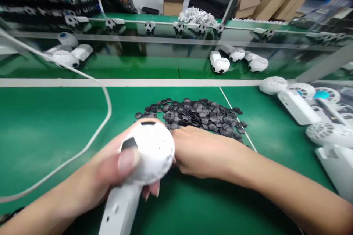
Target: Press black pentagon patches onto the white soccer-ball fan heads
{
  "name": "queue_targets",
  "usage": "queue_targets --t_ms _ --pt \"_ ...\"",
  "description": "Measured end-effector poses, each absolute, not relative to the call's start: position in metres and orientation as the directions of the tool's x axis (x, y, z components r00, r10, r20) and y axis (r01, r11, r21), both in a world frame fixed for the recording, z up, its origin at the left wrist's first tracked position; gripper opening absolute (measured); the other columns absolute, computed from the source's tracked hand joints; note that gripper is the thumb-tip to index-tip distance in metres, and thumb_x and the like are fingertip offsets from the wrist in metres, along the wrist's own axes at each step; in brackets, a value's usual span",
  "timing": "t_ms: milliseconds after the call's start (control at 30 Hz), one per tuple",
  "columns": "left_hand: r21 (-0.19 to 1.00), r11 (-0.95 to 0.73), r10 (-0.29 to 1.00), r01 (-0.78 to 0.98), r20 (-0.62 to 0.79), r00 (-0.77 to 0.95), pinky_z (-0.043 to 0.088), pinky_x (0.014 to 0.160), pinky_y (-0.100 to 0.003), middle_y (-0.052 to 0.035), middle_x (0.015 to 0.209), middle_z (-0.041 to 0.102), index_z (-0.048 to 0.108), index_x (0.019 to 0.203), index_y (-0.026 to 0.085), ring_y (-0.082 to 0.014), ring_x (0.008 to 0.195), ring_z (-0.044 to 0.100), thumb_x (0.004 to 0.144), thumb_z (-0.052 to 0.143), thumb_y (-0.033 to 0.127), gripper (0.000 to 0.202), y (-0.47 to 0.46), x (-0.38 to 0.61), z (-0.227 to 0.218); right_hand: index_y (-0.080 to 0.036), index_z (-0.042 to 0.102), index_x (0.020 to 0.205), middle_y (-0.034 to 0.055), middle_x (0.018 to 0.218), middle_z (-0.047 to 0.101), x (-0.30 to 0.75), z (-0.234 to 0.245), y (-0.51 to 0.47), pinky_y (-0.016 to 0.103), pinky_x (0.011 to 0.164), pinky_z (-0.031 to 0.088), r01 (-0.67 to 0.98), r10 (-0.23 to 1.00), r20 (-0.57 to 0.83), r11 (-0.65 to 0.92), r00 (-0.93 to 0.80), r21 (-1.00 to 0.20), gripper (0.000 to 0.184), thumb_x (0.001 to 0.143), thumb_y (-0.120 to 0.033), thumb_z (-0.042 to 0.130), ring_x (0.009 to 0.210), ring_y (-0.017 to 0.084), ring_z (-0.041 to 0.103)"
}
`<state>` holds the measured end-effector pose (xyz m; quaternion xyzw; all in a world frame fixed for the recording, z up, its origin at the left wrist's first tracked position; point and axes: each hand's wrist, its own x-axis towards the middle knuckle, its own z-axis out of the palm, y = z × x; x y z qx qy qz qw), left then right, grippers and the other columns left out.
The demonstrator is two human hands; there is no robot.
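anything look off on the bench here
Nothing looks damaged, but the loose black pentagon patches lie in an untidy heap, with a few straying over the thin white line on the green mat. A white cable also loops loosely across the mat.

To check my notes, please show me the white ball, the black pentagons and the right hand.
White ball (156, 152), head view, on its white shell.
Black pentagons (197, 115), head view, on the pile's middle.
Right hand (204, 152), head view, on its back.

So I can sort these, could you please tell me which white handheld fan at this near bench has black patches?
The fan in the left hand; the fans at the bench's right show no patches.
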<state>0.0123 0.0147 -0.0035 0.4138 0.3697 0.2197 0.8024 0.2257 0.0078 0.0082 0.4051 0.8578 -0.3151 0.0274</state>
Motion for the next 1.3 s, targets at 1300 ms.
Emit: queue_targets --t_ms 1300 --pt "0.910 0.399 0.852 -0.113 -0.322 0.413 0.051 0.062 -0.014 -0.0002 0.096 0.068 0.060 0.117 0.023 -0.0119 0.080 0.061 0.079 0.085 0.056 0.056 0.026 0.005 -0.022 -0.016 0.071 0.089 0.0031 0.087 0.066 0.211 0.001 0.014 0.025 0.062 0.044 0.543 0.531 0.538 0.826 -0.655 -0.154 0.025 0.095 -0.002 0.052 0.072 0.013 0.056"
